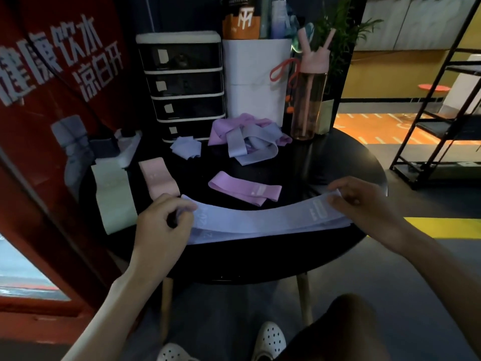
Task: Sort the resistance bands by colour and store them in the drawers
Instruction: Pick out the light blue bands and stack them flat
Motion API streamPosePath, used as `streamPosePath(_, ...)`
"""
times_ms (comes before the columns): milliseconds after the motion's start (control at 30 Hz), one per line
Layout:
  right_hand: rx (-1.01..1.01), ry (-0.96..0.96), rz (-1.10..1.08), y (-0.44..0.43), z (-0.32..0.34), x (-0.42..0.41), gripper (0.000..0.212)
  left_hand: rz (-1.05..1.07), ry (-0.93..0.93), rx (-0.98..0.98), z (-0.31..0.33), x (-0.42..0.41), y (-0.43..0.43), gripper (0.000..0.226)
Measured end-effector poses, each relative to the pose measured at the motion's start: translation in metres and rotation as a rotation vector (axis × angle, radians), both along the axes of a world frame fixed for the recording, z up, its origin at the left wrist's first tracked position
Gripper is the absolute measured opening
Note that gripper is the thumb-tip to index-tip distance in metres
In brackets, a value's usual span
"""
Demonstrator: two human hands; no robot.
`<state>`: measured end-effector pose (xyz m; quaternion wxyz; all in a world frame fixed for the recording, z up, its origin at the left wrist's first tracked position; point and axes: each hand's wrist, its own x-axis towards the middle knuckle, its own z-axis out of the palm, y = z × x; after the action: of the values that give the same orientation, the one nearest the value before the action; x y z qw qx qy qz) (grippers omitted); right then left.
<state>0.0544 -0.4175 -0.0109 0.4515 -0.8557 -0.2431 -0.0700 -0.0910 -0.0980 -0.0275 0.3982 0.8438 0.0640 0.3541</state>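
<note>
A long lavender-blue band (260, 220) lies stretched across the near edge of the round black table (307, 246). My left hand (164, 222) pinches its left end and my right hand (364, 201) holds its right end. A purple band (244, 187) lies flat just behind it. A pink band (158, 179) and a pale green band (114, 199) lie at the left. A tangled heap of purple and blue bands (247, 139) sits at the back, with a folded blue band (186, 147) beside it. The black drawer unit (184, 87) stands at the back left, all drawers closed.
A white cylinder (256, 79) stands right of the drawers, and a pink water bottle (309, 97) right of that. A red banner (52, 100) fills the left side. A black metal shelf (442, 100) stands on the floor at the right. My feet in white shoes (268, 340) show below.
</note>
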Motion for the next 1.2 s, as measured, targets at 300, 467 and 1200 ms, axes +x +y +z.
streamPosePath(300, -0.23, -0.085, -0.034, -0.005, -0.013, 0.008, 0.024, -0.013, 0.029, 0.155, -0.011, 0.001, 0.005, 0.018)
streamPosePath(467, -0.316, -0.083, 0.189, -0.016, -0.003, 0.008, 0.035, -0.185, 0.153, 0.475, -0.01, 0.004, 0.019, 0.031)
streamPosePath(1200, -0.385, -0.11, 0.121, 0.006, 0.005, 0.003, 0.023, -0.327, 0.21, 0.504, 0.002, 0.018, 0.033, 0.04)
